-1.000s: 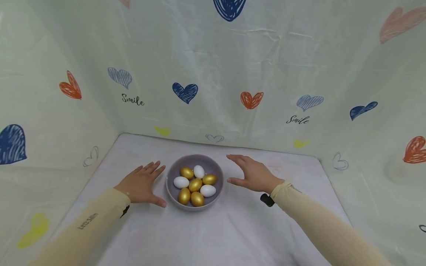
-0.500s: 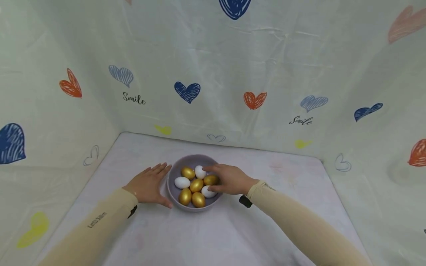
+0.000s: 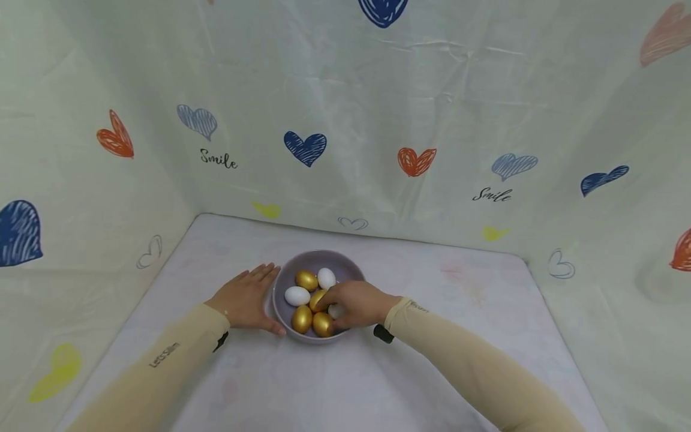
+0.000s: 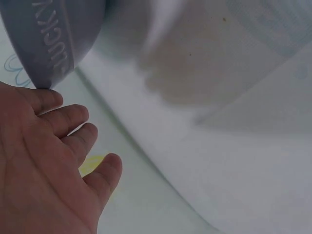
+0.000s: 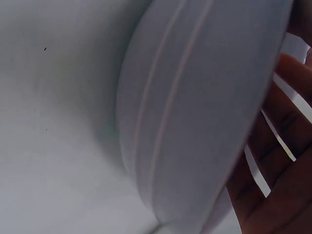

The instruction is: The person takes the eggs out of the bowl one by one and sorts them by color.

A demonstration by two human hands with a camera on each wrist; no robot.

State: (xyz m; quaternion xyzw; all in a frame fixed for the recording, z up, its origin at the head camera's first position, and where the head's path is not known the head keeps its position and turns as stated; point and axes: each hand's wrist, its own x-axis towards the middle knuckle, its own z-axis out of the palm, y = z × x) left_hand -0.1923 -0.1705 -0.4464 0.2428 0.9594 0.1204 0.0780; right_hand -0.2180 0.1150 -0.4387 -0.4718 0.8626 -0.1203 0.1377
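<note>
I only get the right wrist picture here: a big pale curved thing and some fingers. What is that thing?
Observer: It is the outside wall of a grey bowl, standing on a white table.
Operator: Is there anything in it?
Observer: Yes, eggs: gold eggs and white eggs lie together inside.
Operator: And what is the right hand doing?
Observer: The right hand reaches over the rim with curled fingers among the eggs on the near right side; whether it grips one is hidden.
Operator: And the other hand?
Observer: The left hand lies flat on the table against the bowl's left side.
</note>
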